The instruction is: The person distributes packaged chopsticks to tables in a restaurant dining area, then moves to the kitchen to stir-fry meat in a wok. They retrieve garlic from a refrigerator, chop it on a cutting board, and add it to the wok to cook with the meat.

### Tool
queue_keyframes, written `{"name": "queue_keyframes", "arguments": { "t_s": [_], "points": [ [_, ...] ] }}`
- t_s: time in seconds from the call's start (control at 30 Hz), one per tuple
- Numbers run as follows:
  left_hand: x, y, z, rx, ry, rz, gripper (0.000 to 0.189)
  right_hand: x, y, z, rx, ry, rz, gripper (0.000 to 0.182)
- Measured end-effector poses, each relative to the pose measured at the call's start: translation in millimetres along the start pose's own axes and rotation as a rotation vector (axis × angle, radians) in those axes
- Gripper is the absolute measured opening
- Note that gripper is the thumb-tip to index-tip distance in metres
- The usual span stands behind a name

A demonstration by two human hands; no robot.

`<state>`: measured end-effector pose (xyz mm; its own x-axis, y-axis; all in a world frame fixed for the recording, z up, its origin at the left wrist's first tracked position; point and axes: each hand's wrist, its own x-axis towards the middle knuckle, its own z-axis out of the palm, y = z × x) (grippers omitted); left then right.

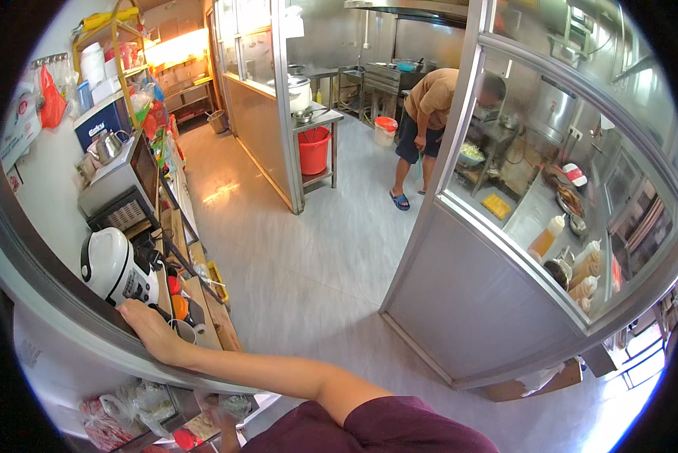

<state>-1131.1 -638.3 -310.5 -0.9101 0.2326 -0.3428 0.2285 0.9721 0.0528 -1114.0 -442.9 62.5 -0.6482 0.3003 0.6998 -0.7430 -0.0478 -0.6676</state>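
Note:
My right hand (146, 328) reaches left across my body and holds the edge of a dark door frame (78, 274), its fingers partly hidden. Beside that hand stand a white rice cooker (118, 263) with a black trim and a cup (184, 331). A blurred shape at the bottom left seems to be my left hand (222, 419); what it holds cannot be told. Close to it lie clear plastic bags (146, 405) and a red-lidded container (187, 439).
A co-worker (429, 107) bends forward beyond the metal-and-glass partition (486, 294). A second partition (259, 136) flanks the tiled-looking floor (293, 255). A red bucket (314, 150) sits on a steel table's lower shelf. Sauce bottles (585, 266) stand behind the right glass.

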Motion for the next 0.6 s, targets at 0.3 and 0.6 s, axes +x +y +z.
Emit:
{"name": "queue_keyframes", "arguments": {
  "t_s": [0.3, 0.6],
  "points": [
    [-9, -6, 4, -0.015, -0.003, -0.013, 0.046, 0, -8, 0, 0.069, -0.001, 0.043, 0.034],
    [-12, -6, 7, -0.034, -0.017, -0.018, 0.044, 1, -2, 1, 0.008, 0.014, 0.036, 0.032]
  ]
}}
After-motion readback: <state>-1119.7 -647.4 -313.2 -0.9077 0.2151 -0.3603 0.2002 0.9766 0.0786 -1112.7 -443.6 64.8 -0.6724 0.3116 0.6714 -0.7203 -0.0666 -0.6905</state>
